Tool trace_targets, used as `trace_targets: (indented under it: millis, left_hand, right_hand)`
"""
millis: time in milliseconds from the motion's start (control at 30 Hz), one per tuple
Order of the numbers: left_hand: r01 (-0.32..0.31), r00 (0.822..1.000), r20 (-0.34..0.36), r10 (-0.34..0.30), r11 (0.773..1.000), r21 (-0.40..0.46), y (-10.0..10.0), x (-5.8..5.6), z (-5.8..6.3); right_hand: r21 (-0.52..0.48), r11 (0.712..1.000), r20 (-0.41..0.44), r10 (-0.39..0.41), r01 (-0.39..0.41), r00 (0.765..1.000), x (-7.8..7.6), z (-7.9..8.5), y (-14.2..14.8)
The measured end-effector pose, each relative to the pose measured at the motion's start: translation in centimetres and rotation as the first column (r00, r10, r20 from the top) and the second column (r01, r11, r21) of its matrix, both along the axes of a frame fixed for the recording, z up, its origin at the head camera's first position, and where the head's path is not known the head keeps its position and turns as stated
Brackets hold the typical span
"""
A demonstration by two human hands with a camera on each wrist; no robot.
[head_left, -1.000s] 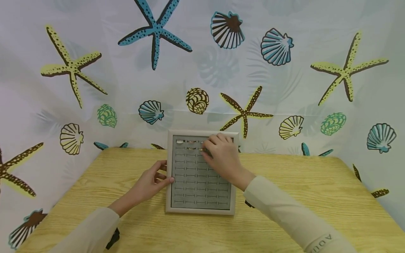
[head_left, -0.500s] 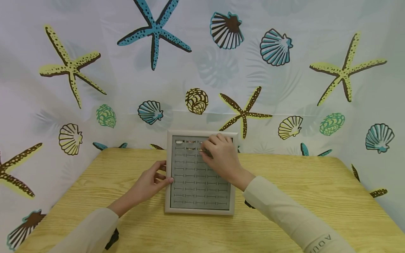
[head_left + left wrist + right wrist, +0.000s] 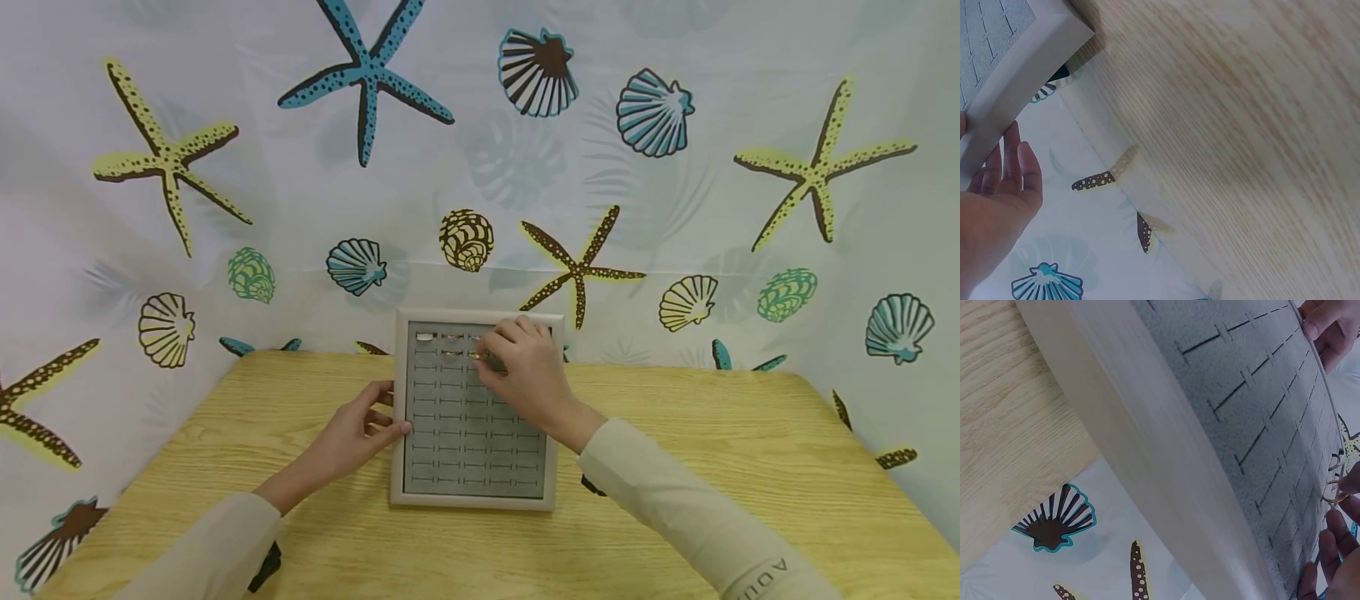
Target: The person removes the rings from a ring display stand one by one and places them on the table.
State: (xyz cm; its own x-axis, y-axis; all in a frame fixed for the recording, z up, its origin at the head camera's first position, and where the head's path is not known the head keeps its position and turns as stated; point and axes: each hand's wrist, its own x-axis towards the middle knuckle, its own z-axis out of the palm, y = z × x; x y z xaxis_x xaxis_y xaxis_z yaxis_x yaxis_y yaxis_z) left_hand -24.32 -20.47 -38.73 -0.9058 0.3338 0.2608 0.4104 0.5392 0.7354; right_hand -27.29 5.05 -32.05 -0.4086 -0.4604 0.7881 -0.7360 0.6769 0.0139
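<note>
A ring display board (image 3: 472, 502) with a pale frame and a grey slotted pad stands tilted up on the table. My left hand (image 3: 348, 437) holds its left edge, thumb on the front and fingers behind, as the left wrist view also shows. At the pad's upper part, my right hand (image 3: 528, 371) has thumb and fingertips at a gold ring (image 3: 1336, 500) sitting in a second-row slot. Another ring (image 3: 452, 353) sits just left of it. In the top row are a wide silver-white ring (image 3: 425, 337) and a thinner ring (image 3: 452, 337). My right hand hides the upper right slots.
The board rests on a wood-grain table (image 3: 675, 500). Behind rises a white cloth (image 3: 420, 192) printed with starfish and shells. A small dark object (image 3: 592, 485) shows partly under the right sleeve, another dark piece (image 3: 266, 568) beside the left sleeve.
My right fingertips shift very slightly at the gold ring, showing a little more of it. The left hand keeps its hold, and the board stays in place.
</note>
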Motion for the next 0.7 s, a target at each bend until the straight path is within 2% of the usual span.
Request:
trace_targets:
  millis: [700]
  left_hand:
    - [-0.003, 1.000, -0.001, 0.003, 1.000, -0.007, -0.03, 0.03, -0.01]
  right_hand:
    - [-0.078, 0.991, 0.026, 0.116, -0.113, 0.993, -0.02, -0.07, 0.48]
